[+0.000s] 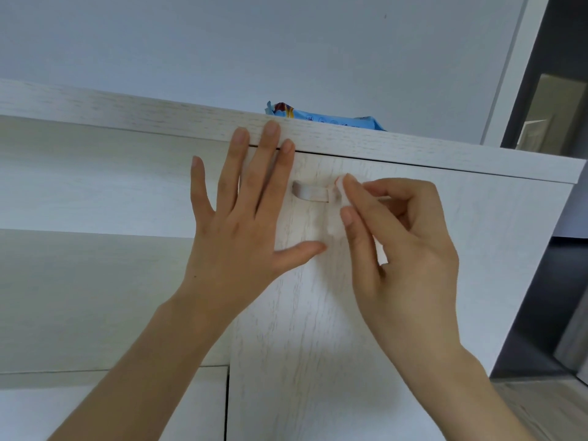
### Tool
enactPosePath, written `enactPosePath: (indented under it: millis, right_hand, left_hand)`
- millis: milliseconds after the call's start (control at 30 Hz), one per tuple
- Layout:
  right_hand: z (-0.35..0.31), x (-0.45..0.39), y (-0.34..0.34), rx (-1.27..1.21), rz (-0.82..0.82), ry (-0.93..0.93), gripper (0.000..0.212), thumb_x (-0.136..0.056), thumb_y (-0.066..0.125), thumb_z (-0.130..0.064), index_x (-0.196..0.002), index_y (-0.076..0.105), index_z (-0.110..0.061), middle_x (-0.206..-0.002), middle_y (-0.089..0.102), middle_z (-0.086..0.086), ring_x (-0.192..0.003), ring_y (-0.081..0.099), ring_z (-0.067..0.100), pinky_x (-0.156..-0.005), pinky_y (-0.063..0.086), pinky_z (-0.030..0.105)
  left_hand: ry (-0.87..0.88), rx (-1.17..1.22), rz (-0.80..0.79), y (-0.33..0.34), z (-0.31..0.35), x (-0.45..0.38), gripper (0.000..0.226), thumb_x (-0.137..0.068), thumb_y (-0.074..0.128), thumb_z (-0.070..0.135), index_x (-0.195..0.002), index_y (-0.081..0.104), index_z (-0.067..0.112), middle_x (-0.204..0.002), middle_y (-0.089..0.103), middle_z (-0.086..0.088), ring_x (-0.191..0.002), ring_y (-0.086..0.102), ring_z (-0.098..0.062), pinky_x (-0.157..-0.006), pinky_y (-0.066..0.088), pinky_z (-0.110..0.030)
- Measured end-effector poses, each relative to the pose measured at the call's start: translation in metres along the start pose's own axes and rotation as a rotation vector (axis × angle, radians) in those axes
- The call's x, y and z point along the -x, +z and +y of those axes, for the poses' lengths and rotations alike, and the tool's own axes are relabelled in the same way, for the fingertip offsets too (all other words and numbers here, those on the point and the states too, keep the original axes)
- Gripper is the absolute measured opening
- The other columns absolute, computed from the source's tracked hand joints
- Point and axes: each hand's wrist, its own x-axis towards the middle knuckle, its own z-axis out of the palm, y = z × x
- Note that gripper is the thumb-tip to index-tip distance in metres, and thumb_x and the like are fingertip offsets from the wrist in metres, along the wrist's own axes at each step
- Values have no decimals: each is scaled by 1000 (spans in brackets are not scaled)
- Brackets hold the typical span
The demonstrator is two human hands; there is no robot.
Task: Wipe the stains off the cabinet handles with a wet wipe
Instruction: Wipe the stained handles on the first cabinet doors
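My left hand [241, 211], fingers spread flat, braces the cabinet door [318, 313]. My right hand [394, 237] pinches the wet wipe [339, 190] (soft, limp, probably slippery) against the handle [311, 195] at its 3 o'clock end; best gripped bunched.

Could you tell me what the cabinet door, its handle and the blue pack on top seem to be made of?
The cabinet door looks like whitewashed wood-grain laminate or veneer: pale, matte, with fine grain streaks. The handle seems brushed metal, given its soft silvery sheen, though plastic is possible. The blue pack appears to be thin printed plastic film, glossy and crinkled.
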Motion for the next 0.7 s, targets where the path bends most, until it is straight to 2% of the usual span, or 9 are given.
enactPosePath:
  millis: [133, 233, 333, 433, 500, 633, 700]
  right_hand:
    - [-2, -3, 4, -7, 44, 16, 28, -81, 69, 1, -109, 67, -1, -98, 49, 0, -80, 48, 0, -79, 38, -1]
    - [-1, -4, 8, 22, 60, 6, 24, -80, 72, -3, -104, 69, -2, -96, 49, -2, -79, 48, 0, -77, 40, 1]
    - [0, -6, 11, -10, 78, 17, 17, -83, 69, -6, -100, 70, -4, -92, 51, -2, -79, 52, 7, -77, 35, -1]
    - [-1, -6, 15, 58, 123, -38, 19, -83, 70, -8, -101, 70, -3, -89, 55, 2, -78, 56, 17, -73, 37, 6]
    - [-2, -5, 16, 53, 131, -14, 21, -84, 68, -8, -105, 69, -3, -92, 50, -2, -77, 56, 20, -74, 38, 9]
    - [3, -3, 5, 104, 1, -89, 28, -85, 65, -6, -112, 65, -3, -98, 57, 6, -87, 46, 4, -80, 35, 2]
    - [7, -6, -3, 118, -12, -105, 28, -83, 65, -2, -111, 66, -3, -95, 54, 2, -88, 41, -4, -81, 33, -3]
  left_hand:
    - [-2, -8, -7, -1, -1, 1, 98, -83, 37, 77, -150, 17, 7, -156, 13, -11, -144, 12, -31, -111, 14, -63]
    - [-2, -2, -17, -1, 1, 1, 99, -82, 38, 77, -150, 16, 8, -156, 11, -9, -144, 11, -31, -111, 15, -63]
    - [-4, 8, -23, -2, 0, 1, 97, -83, 37, 76, -150, 17, 8, -156, 13, -9, -144, 11, -31, -110, 16, -63]
    - [2, 7, -32, -3, 0, 1, 99, -82, 37, 77, -150, 15, 8, -155, 8, -8, -144, 10, -30, -110, 16, -63]
    - [3, 4, -34, -3, -1, 0, 100, -81, 39, 77, -149, 16, 8, -154, 7, -7, -144, 11, -30, -110, 16, -63]
    - [-5, 18, -51, -3, 0, 0, 98, -81, 36, 76, -149, 13, 9, -154, 5, -8, -144, 10, -30, -110, 17, -64]
    - [-7, 31, -58, -3, 0, 0, 98, -81, 36, 76, -149, 13, 9, -154, 4, -8, -144, 8, -29, -110, 16, -64]
